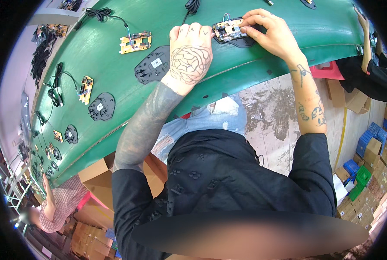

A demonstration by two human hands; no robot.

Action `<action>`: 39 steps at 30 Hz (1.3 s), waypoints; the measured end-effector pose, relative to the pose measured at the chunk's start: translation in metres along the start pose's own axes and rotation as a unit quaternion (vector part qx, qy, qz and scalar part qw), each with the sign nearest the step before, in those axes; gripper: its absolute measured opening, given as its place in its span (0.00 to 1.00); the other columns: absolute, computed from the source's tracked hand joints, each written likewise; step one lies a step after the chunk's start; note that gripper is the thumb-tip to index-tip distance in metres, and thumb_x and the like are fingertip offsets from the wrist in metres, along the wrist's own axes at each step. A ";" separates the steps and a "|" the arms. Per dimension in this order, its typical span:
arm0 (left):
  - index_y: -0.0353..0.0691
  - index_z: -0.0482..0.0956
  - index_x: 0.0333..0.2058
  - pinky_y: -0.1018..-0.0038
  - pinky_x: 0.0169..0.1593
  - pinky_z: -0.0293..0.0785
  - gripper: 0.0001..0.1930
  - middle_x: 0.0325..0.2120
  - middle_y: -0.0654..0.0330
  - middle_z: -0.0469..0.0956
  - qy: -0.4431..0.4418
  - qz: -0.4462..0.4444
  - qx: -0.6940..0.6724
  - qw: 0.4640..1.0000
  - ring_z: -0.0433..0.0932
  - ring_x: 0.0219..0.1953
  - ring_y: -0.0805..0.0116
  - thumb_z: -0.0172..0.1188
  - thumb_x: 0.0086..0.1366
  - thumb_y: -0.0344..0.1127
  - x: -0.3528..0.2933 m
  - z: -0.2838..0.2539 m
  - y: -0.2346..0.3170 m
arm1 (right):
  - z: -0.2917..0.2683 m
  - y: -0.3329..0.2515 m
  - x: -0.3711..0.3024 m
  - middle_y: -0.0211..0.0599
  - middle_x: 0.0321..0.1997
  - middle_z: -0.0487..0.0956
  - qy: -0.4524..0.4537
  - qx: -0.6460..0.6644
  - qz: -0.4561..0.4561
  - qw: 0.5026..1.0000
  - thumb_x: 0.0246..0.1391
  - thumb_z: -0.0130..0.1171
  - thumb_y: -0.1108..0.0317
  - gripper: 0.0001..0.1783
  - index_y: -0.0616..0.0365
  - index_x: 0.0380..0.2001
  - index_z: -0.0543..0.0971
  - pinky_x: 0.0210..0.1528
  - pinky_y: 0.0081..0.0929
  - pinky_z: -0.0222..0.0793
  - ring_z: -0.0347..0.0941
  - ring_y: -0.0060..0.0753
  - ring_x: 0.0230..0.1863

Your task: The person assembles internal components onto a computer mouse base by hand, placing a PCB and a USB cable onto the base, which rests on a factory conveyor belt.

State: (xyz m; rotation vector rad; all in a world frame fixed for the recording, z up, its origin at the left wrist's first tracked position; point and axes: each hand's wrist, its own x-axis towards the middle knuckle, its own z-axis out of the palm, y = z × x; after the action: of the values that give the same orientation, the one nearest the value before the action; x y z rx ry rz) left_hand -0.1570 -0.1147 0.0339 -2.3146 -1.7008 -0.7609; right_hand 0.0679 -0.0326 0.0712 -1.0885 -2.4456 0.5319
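Observation:
A tan and black circuit board (229, 30) with a small loop of thin wires rests on a dark plastic base plate (245, 42) at the far middle of the green work surface. The thumb and fingers of my right hand (269, 34) close on the board's right end. My left hand (191, 53) is curled, back upward, just left of the board; its fingertips are hidden, so what they hold does not show. A black cable (192, 6) runs down behind that fist. Partly under my left wrist lies another dark base plate (152, 65), with a white square label.
Left along the green belt (115, 71) lie a circuit board (135, 42) with a coiled cable (99, 14), another board (86, 90), and a base plate (101, 106). Co-workers sit at far left and right. Cardboard boxes (93, 177) stand below the belt edge.

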 end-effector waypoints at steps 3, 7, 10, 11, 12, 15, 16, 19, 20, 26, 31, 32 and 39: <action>0.47 0.78 0.35 0.60 0.51 0.63 0.04 0.30 0.62 0.76 -0.005 -0.022 -0.016 1.000 0.75 0.38 0.61 0.57 0.66 0.37 0.005 -0.003 0.000 | -0.002 -0.001 0.001 0.32 0.46 0.81 0.000 0.004 -0.007 1.000 0.55 0.65 0.65 0.09 0.55 0.38 0.83 0.49 0.30 0.73 0.78 0.38 0.45; 0.46 0.78 0.34 0.58 0.50 0.63 0.05 0.31 0.61 0.76 -0.095 -0.077 -0.091 0.988 0.76 0.39 0.60 0.58 0.64 0.39 0.021 -0.009 -0.005 | -0.008 0.003 0.000 0.33 0.48 0.80 -0.005 0.012 -0.038 0.999 0.56 0.64 0.66 0.08 0.53 0.39 0.83 0.51 0.32 0.73 0.78 0.39 0.48; 0.45 0.77 0.35 0.57 0.50 0.64 0.07 0.34 0.59 0.76 -0.161 -0.117 -0.152 0.968 0.76 0.42 0.59 0.59 0.63 0.40 0.021 -0.012 -0.013 | -0.003 -0.017 0.000 0.35 0.52 0.79 0.051 -0.081 -0.099 0.990 0.55 0.64 0.67 0.10 0.51 0.42 0.83 0.54 0.34 0.72 0.75 0.41 0.53; 0.44 0.77 0.36 0.57 0.49 0.64 0.08 0.35 0.58 0.76 -0.166 -0.124 -0.180 0.962 0.76 0.43 0.59 0.59 0.62 0.40 0.023 -0.011 -0.015 | 0.002 -0.021 -0.002 0.36 0.55 0.77 0.054 -0.072 -0.094 0.992 0.53 0.66 0.67 0.13 0.48 0.43 0.83 0.56 0.36 0.71 0.73 0.44 0.56; 0.44 0.77 0.36 0.57 0.49 0.64 0.08 0.35 0.58 0.76 -0.160 -0.124 -0.184 0.962 0.76 0.43 0.59 0.59 0.62 0.40 0.024 -0.010 -0.015 | 0.005 -0.029 -0.002 0.37 0.55 0.77 0.053 -0.063 -0.105 0.991 0.52 0.66 0.65 0.13 0.48 0.42 0.83 0.57 0.38 0.70 0.72 0.45 0.56; 0.44 0.75 0.40 0.57 0.51 0.65 0.11 0.40 0.57 0.75 -0.133 -0.156 -0.195 0.959 0.75 0.46 0.58 0.61 0.61 0.41 0.021 -0.010 -0.014 | 0.022 -0.044 0.001 0.36 0.53 0.77 0.050 -0.064 -0.137 0.987 0.50 0.67 0.62 0.15 0.47 0.43 0.82 0.60 0.40 0.68 0.71 0.44 0.58; 0.45 0.73 0.42 0.58 0.52 0.65 0.13 0.41 0.57 0.75 -0.116 -0.153 -0.196 0.962 0.75 0.47 0.57 0.61 0.61 0.40 0.019 -0.007 -0.016 | 0.028 -0.046 0.001 0.35 0.53 0.77 0.060 -0.088 -0.149 0.983 0.50 0.67 0.63 0.15 0.46 0.43 0.82 0.60 0.39 0.68 0.71 0.43 0.59; 0.44 0.72 0.49 0.57 0.54 0.68 0.18 0.46 0.54 0.73 -0.116 -0.145 -0.194 0.963 0.75 0.50 0.55 0.61 0.60 0.39 0.022 -0.007 -0.016 | 0.040 -0.047 -0.002 0.31 0.51 0.78 0.089 -0.127 -0.158 0.975 0.48 0.67 0.64 0.15 0.46 0.42 0.82 0.59 0.37 0.70 0.71 0.41 0.58; 0.41 0.71 0.51 0.57 0.55 0.68 0.22 0.48 0.50 0.71 -0.126 -0.143 -0.182 0.965 0.75 0.51 0.52 0.62 0.60 0.40 0.025 -0.009 -0.012 | 0.042 -0.045 -0.004 0.30 0.50 0.79 0.113 -0.128 -0.151 0.974 0.48 0.67 0.65 0.15 0.47 0.42 0.82 0.58 0.37 0.71 0.72 0.41 0.57; 0.26 0.63 0.61 0.58 0.62 0.67 0.43 0.56 0.36 0.63 -0.198 -0.165 -0.123 0.958 0.71 0.56 0.41 0.67 0.55 0.51 0.048 -0.009 -0.030 | 0.048 -0.049 -0.002 0.29 0.48 0.80 0.154 -0.148 -0.142 0.966 0.49 0.68 0.63 0.14 0.47 0.41 0.83 0.56 0.34 0.73 0.72 0.39 0.57; 0.30 0.67 0.61 0.59 0.61 0.67 0.40 0.55 0.38 0.68 -0.053 -0.173 -0.154 0.971 0.70 0.58 0.45 0.66 0.56 0.51 0.053 -0.004 -0.062 | 0.050 -0.051 0.014 0.29 0.46 0.80 0.165 -0.190 -0.129 0.959 0.50 0.67 0.62 0.11 0.46 0.38 0.83 0.54 0.35 0.74 0.73 0.41 0.56; 0.34 0.73 0.56 0.61 0.59 0.69 0.30 0.51 0.44 0.73 0.047 -0.130 -0.202 0.970 0.73 0.55 0.50 0.64 0.59 0.46 0.044 -0.002 -0.071 | 0.049 -0.049 0.018 0.30 0.46 0.80 0.166 -0.219 -0.104 0.956 0.50 0.66 0.63 0.10 0.47 0.37 0.83 0.53 0.36 0.75 0.73 0.42 0.55; 0.41 0.76 0.48 0.63 0.53 0.70 0.19 0.45 0.53 0.76 -0.016 -0.030 -0.172 0.984 0.75 0.50 0.54 0.65 0.60 0.42 -0.047 -0.084 -0.084 | -0.001 -0.003 0.044 0.39 0.43 0.81 0.090 -0.321 0.032 0.942 0.57 0.59 0.61 0.09 0.50 0.38 0.82 0.47 0.46 0.77 0.78 0.51 0.47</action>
State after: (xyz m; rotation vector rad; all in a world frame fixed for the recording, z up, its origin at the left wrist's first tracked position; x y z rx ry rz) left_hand -0.2705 -0.1613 0.0693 -2.5125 -1.7799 -1.1150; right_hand 0.0395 -0.0003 0.0831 -1.3839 -2.4750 -0.3777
